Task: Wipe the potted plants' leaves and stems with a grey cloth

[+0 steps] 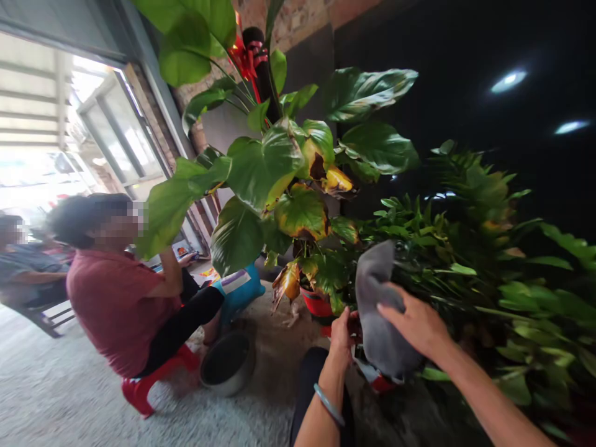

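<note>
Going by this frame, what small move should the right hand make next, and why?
Probably ease the grey cloth toward the low leaves: the right hand holds it up close to them, and the left hand is near, though what it touches is unclear.

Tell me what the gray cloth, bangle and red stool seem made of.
Gray cloth: probably matte fabric; it creases and bends at the right hand. Bangle: perhaps polished stone or glass, judging by its smooth, pale, rounded band. Red stool: likely molded plastic, evenly colored with slight sheen.
</note>
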`<state>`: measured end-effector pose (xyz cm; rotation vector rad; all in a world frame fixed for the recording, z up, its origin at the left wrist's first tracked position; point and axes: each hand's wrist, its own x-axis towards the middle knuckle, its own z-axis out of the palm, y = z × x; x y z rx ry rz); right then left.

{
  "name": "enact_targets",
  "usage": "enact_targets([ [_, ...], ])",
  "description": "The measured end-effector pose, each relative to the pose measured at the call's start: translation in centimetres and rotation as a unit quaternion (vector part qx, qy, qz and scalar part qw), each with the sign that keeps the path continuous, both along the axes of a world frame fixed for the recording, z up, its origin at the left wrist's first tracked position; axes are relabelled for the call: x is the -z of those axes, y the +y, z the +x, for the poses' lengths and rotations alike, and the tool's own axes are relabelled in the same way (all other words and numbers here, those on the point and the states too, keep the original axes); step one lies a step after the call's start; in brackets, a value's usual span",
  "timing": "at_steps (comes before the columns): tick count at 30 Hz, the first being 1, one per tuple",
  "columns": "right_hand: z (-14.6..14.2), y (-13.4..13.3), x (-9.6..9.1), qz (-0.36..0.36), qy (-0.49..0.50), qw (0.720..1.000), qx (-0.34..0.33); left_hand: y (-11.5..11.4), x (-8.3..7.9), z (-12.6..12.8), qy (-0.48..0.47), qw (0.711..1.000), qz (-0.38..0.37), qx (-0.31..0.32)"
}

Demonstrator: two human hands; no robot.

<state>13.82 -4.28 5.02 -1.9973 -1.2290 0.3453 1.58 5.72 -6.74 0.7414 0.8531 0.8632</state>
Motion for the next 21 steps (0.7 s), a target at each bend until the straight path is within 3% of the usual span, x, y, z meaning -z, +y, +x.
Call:
enact_targets([
  [2,-0.8,-0.9,3.1,-0.071,0.000,0.996,-0.054,-0.1,-0.2,-0.1,0.011,0.999,-0.008,-0.031],
  [4,-0.9,-3.0,4.4,-0.050,0.070,0.992,-0.096,-0.1,-0.4,-0.4,0.034,0.998,-0.006,-0.043],
  [7,1.1,-6.1,1.9,0.043,0.182,0.981,-0.054,-0.2,-0.8,-0.9,0.055,0.998,0.022,-0.023],
  [10,4.2,-6.4,-2.5,0.117,0.200,0.965,0.122,-0.6,-1.3,-0.9,0.065,0.997,0.028,-0.025],
  [12,5.2,-5.2,-3.3,0.151,0.168,0.953,0.201,-1.0,-1.6,-0.6,0.083,0.996,0.031,-0.022],
  [13,5.1,-4.4,-2.8,0.150,0.155,0.954,0.210,-1.1,-1.7,-0.4,0.091,0.995,0.040,-0.016],
  [15,3.9,-3.5,-0.4,0.102,0.161,0.968,0.166,-1.5,-1.7,-0.2,0.097,0.993,0.064,-0.006],
  [18,1.1,-4.6,3.5,0.029,0.198,0.978,-0.057,-1.6,-1.5,-0.1,0.097,0.989,0.109,-0.001],
  [20,0.6,-6.3,4.0,0.042,0.220,0.973,-0.057,-1.6,-1.4,-0.2,0.101,0.988,0.120,0.010],
  [21,1.0,-7.0,3.4,0.062,0.234,0.970,-0.015,-1.5,-1.4,-0.3,0.100,0.988,0.120,0.015],
])
